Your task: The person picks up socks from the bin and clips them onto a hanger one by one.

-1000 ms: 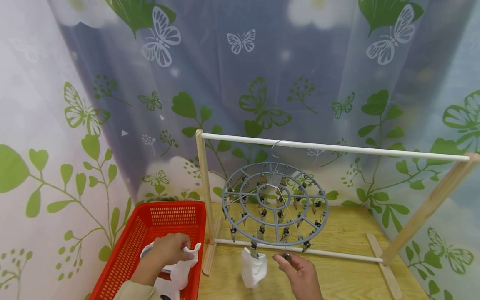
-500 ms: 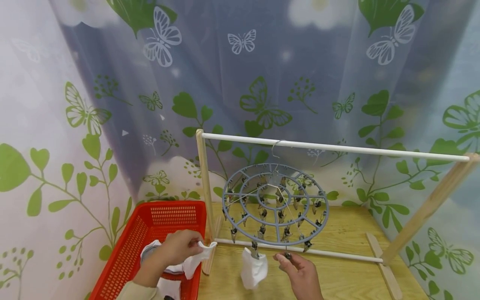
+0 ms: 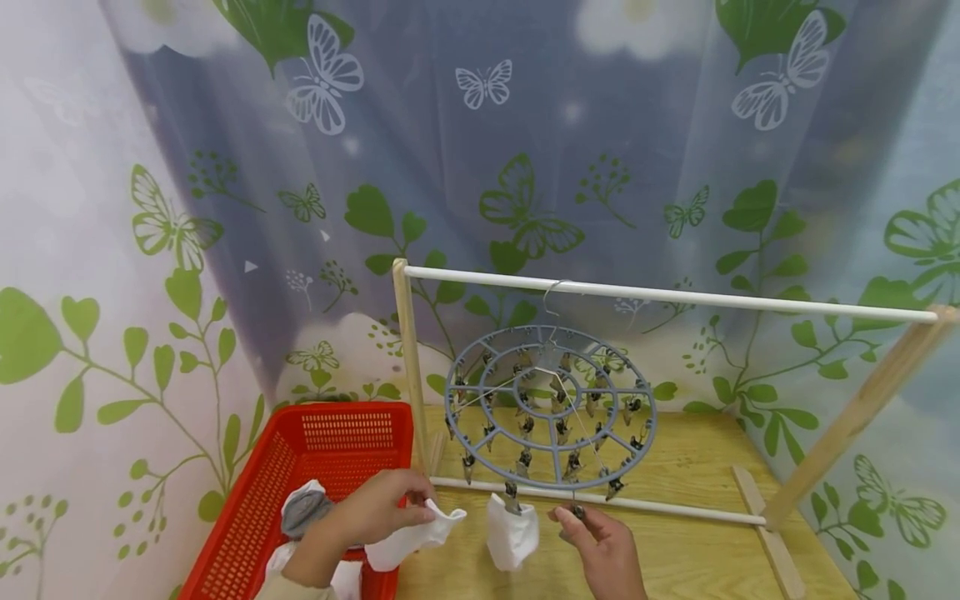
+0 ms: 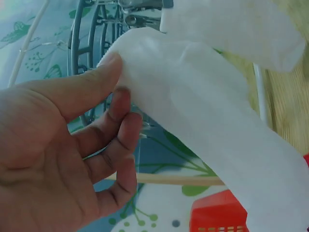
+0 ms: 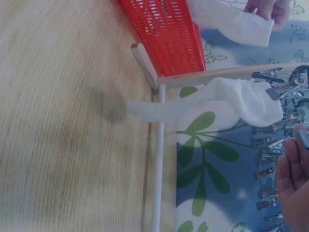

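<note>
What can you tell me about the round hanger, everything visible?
The hanger is grey and looks plastic: three concentric rings joined by spokes. Its thin hook hangs over the white bar, above the table. Metal-looking clips dangle around its rings. One at the front grips a white sock; the right hand holds another, beside it. I can't tell whether the hanger is level.
</note>
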`<action>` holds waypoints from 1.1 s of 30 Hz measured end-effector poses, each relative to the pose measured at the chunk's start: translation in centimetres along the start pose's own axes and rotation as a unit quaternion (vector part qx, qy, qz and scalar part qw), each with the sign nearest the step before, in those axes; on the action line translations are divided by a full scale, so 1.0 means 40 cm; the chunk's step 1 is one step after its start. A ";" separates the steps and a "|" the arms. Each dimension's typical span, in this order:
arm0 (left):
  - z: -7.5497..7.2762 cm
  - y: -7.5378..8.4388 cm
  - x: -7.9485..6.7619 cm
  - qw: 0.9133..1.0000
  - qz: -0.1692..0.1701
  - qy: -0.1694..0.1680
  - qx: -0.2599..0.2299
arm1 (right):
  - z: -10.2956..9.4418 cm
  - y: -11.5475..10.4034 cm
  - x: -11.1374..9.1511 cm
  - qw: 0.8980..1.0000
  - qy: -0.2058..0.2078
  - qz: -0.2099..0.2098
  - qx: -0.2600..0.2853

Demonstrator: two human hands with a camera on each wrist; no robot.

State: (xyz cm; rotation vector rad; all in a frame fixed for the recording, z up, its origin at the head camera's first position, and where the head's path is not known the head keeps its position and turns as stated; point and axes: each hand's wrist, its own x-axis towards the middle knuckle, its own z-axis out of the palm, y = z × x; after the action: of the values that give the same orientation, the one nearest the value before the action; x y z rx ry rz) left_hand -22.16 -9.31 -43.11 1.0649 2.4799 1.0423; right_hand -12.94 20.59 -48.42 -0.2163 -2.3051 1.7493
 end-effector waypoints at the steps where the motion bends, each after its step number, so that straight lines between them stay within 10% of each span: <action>1: 0.001 0.001 0.000 1.000 0.009 -0.001 -0.001 | 0.000 0.000 0.000 1.000 0.002 0.001 -0.001; 20: 0.027 0.064 0.022 0.997 0.062 0.024 -0.047 | -0.007 -0.004 0.000 1.000 0.001 0.002 0.007; 33: 0.090 0.073 0.054 0.992 0.069 -0.018 -0.102 | -0.012 -0.002 -0.003 1.000 -0.016 -0.008 0.014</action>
State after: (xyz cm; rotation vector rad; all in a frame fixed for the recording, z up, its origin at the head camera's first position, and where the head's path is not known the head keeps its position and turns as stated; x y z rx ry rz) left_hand -20.41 -4.52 -43.53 1.1922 2.2395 1.2725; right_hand -12.67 20.98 -48.23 -0.1652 -2.2958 1.7900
